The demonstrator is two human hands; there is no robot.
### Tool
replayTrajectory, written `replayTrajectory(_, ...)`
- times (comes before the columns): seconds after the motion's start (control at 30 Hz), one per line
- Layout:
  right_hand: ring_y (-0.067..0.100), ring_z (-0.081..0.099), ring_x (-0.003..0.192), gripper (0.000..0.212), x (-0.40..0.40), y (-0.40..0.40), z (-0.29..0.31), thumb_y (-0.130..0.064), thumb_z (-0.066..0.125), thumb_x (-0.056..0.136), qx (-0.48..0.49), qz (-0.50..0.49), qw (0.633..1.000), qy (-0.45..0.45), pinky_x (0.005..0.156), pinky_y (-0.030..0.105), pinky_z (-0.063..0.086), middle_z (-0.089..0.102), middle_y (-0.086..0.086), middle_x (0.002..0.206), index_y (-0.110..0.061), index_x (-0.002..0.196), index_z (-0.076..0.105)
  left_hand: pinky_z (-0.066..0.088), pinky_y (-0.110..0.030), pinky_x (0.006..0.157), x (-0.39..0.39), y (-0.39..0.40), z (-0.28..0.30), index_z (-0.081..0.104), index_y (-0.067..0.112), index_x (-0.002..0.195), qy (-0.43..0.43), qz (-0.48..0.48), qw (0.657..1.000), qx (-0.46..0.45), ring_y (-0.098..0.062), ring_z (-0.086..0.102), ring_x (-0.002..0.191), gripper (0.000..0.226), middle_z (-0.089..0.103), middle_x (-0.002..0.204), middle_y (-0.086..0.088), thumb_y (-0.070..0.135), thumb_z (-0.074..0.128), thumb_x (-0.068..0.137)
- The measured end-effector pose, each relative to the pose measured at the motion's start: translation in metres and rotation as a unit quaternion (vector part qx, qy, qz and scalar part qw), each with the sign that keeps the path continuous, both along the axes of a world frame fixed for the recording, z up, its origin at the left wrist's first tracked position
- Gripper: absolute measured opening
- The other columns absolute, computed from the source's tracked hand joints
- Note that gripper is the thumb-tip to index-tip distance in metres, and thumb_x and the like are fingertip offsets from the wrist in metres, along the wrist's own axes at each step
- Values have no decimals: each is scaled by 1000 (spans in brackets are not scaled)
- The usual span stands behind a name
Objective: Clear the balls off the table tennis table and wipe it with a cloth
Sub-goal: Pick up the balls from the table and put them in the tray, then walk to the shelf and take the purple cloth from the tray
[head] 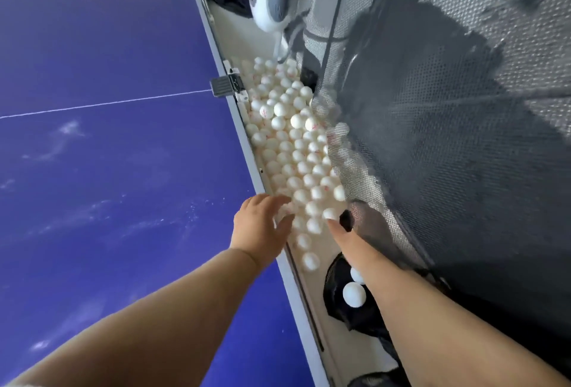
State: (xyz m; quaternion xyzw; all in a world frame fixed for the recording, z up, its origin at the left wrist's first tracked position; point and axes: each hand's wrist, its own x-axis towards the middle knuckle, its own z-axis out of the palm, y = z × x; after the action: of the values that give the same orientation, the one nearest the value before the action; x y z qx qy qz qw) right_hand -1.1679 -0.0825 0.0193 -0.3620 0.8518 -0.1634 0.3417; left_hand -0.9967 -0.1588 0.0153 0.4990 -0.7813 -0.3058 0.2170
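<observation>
Blue table tennis surface [108, 170], smudged, grey edge. Dense heap of white plastic balls [293, 152] in the pale trough beside that edge, against grey mesh netting [463, 139]. Left hand [261, 223] fingers spread, touching balls. Right hand [341, 226] mostly hidden; grip unclear.

Head cam, tilted, looks down close at table [108, 155].

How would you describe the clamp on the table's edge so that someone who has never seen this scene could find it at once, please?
Start at the blue table and follow its thin white centre line to the grey edge beside the tray of white balls. The clamp sits where the line ends. It is the only grey ribbed block gripping the edge; everything beside it is round and white.
</observation>
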Motion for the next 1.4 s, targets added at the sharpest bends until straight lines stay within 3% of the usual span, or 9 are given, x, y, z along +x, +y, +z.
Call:
replayTrajectory(0.03, -2, 50, 70, 26, 6, -1, 2, -49, 41, 100, 17, 23, 999, -35, 66, 5, 39, 51, -19, 76, -27, 104, 53, 42, -38, 99, 11, 3, 6, 66, 27, 116, 13, 19, 1000, 7, -22, 53, 113, 29, 62, 114, 4, 32, 65, 87)
replayTrajectory(0.1, 0, 56, 112, 48, 24, 1, 18, -45, 34, 103, -20, 10, 1000, -17, 96, 15, 35, 66, -8, 109, -14, 138, 43, 44, -37, 99, 33, 7, 19, 65, 27, 116, 27, 66, 997, 17, -18, 54, 113, 28, 60, 116, 6, 29, 64, 88)
replayTrajectory(0.17, 24, 35, 139, 59, 35, 2, 12, -45, 34, 102, -24, 104, 994, 32, 112, 32, 23, 44, 10, 145, -7, 148, 31, 46, -35, 97, 54, 12, 32, 65, 26, 116, 33, 107, 994, 12, -17, 55, 110, 28, 59, 116, 5, 27, 64, 88)
replayTrajectory(0.23, 31, 41, 134, 56, 52, 4, 22, -41, 49, 98, -67, 68, 995, 15, 111, 41, 30, 46, 12, 144, -11, 144, 38, 47, -34, 95, 74, 18, 45, 65, 23, 115, 39, 131, 991, -4, -18, 57, 107, 28, 59, 113, 3, 26, 64, 88)
replayTrajectory(0.3, 32, 56, 115, 43, 61, 7, 36, -34, 64, 90, -154, 26, 988, 19, 97, 40, 44, 60, 11, 122, -15, 127, 56, 47, -32, 94, 88, 23, 52, 65, 21, 115, 43, 142, 989, -14, -17, 58, 104, 29, 57, 108, 5, 25, 66, 87)
replayTrajectory(0.5, 28, 58, 102, 35, 108, 44, 77, -34, 67, 86, -226, 77, 963, 125, 83, 31, 44, 65, 10, 107, -8, 110, 66, 48, -29, 88, 134, 52, 75, 64, 24, 113, 82, 120, 989, -38, -13, 58, 94, 27, 55, 106, 5, 22, 67, 86)
replayTrajectory(0.73, 16, 51, 120, 46, 189, 108, 75, -36, 69, 84, -257, 17, 960, 112, 102, 32, 42, 55, -2, 127, -21, 126, 58, 45, -23, 87, 219, 108, 75, 63, 21, 115, 99, 78, 991, -44, -12, 57, 94, 30, 53, 105, 8, 20, 68, 85)
replayTrajectory(0.93, 11, 50, 118, 45, 261, 173, 73, -32, 68, 87, -281, 37, 953, 105, 102, 28, 42, 54, -6, 124, -20, 128, 55, 47, -28, 89, 271, 153, 65, 62, 23, 118, 101, 40, 993, -44, -12, 57, 99, 32, 52, 108, 9, 24, 67, 86)
replayTrajectory(1.4, 13, 53, 107, 44, 206, 383, 88, -25, 75, 80, -260, -168, 927, 212, 93, 22, 40, 58, -4, 110, -14, 120, 61, 49, -28, 90, 153, 292, 75, 62, 23, 117, 129, -225, 966, -2, -9, 56, 96, 31, 52, 107, 11, 26, 67, 87)
